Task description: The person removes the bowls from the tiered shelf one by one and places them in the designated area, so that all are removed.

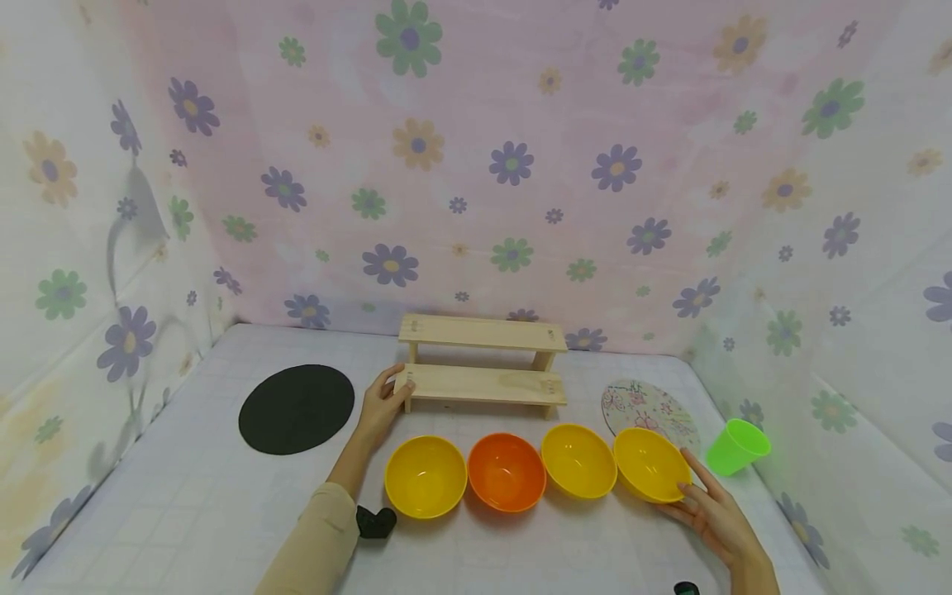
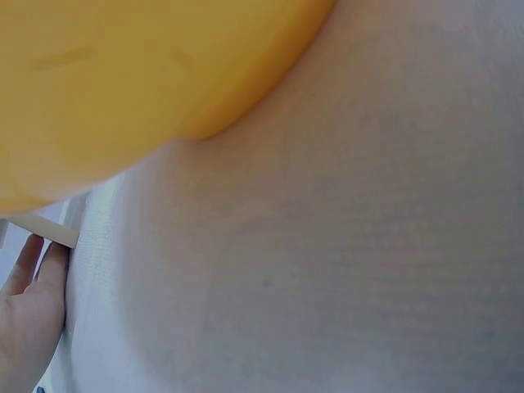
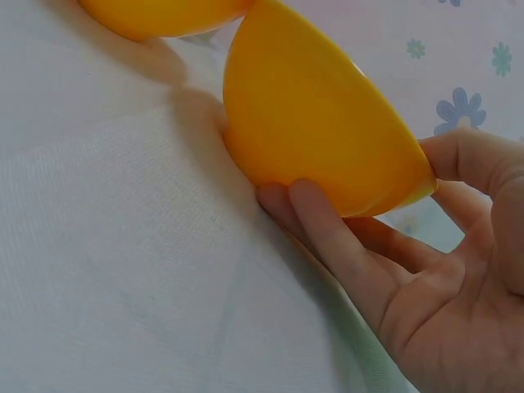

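At the row's right end, my right hand grips a yellow bowl by its rim and underside. The right wrist view has this bowl tilted, its right side raised, with fingers beneath it. My left hand holds the left end of the lower step of a two-step wooden shelf, thumb on the front. Further left in the row stand a second yellow bowl, an orange bowl and a third yellow bowl. That last one looms large in the left wrist view.
A bright green cup leans at the right, beside a round patterned mat. A round black mat lies at the left. Near my left sleeve is a small black object. Flowered cloth walls enclose the table.
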Motion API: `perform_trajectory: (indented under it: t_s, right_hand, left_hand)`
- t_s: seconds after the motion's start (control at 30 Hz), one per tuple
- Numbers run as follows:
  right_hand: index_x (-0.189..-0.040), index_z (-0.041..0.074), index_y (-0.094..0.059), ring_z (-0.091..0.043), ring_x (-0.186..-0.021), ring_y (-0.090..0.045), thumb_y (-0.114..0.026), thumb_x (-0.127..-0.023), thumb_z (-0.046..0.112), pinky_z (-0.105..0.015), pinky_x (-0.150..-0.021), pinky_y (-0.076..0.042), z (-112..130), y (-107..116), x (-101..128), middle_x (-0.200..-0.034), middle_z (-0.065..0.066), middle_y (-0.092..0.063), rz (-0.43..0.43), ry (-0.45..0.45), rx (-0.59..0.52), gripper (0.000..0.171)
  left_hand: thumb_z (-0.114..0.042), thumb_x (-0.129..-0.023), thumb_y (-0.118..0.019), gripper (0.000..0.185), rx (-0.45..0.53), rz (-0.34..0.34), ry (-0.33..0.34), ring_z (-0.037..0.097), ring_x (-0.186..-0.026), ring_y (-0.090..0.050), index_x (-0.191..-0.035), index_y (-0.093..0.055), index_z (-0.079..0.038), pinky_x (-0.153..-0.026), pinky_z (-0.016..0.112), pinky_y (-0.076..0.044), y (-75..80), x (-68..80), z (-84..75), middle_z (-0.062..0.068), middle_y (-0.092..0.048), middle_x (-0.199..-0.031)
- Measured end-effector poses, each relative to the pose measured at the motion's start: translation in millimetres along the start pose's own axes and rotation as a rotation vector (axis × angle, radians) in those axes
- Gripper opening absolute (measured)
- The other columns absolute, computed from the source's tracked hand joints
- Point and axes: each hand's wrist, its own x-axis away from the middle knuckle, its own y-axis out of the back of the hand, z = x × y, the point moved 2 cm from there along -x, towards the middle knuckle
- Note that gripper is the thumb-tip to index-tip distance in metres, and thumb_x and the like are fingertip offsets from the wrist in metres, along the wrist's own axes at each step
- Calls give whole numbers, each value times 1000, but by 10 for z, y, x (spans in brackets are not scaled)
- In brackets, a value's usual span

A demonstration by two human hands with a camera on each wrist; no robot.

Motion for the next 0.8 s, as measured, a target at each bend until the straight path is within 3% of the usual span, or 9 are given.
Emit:
perform_trajectory:
  t_s: [0.17, 0.33, 0.4, 0.5, 0.6, 0.67, 0.73, 0.8]
  right_hand:
    - [-151, 15, 3, -9, -91, -65, -43, -101, 15, -34, -83, -52, 4, -14, -18, -152, -18, 24, -23, -24, 17, 68]
    - [-151, 17, 2, -7, -91, -64, -45, -101, 21, -35, -84, -52, -4, -23, -19, -153, -16, 23, -46, -40, 35, 69]
    - [-152, 14, 1, -7, -90, -64, -44, -101, 22, -35, -83, -53, -5, -26, -6, -154, -20, 15, -62, -24, 82, 68]
    - [-151, 7, -6, -3, -87, -62, -45, -101, 26, -32, -80, -54, 7, -27, 23, -150, -32, -6, -115, 15, 242, 66]
    - [-149, 0, -14, -17, -102, -59, -46, -100, 31, -26, -77, -54, 63, -56, 35, -141, -40, -25, -188, 39, 470, 66]
    - [-146, -3, -23, -26, -109, -54, -47, -99, 32, -18, -76, -51, 118, -84, 35, -138, -38, -33, -249, 80, 623, 63]
    - [-143, -6, -29, -41, -114, -49, -48, -99, 29, -19, -74, -52, 169, -110, 30, -135, -37, -39, -295, 149, 716, 60]
    - [-140, -7, -35, -37, -106, -57, -51, -97, 29, -20, -71, -52, 204, -115, 22, -129, -35, -46, -344, 232, 780, 58]
  left_hand:
    - [-13, -92, -60, 53, 11, -9, -3, 33, -126, -43, -141, -40, -6, -103, 43, -37, 20, -82, 162, 23, -40, -141]
    - [-13, -92, -61, 51, 8, -26, -10, 32, -122, -46, -139, -42, -7, -101, 40, -40, 9, -89, 184, 23, -44, -138]
    - [-13, -92, -61, 51, 8, -27, -13, 31, -121, -47, -139, -43, -7, -100, 37, -41, 6, -83, 178, 23, -45, -137]
    - [-12, -93, -60, 52, 8, -8, -6, 32, -120, -47, -140, -41, -4, -98, 36, -42, 0, -36, 107, 27, -45, -136]
    - [-13, -93, -59, 51, 8, 4, 11, 32, -120, -48, -140, -41, -6, -98, 36, -43, 24, -15, 108, 27, -46, -135]
    - [-14, -94, -59, 51, 5, 12, 27, 32, -120, -48, -141, -41, -7, -99, 40, -42, 43, 4, 102, 27, -46, -135]
    - [-18, -93, -60, 51, -9, 12, 28, 31, -120, -48, -140, -43, -11, -97, 39, -44, 81, -5, 164, 25, -46, -135]
    - [-18, -93, -60, 51, -28, 24, 31, 32, -119, -49, -140, -42, -11, -96, 39, -44, 111, 36, 150, 26, -47, -134]
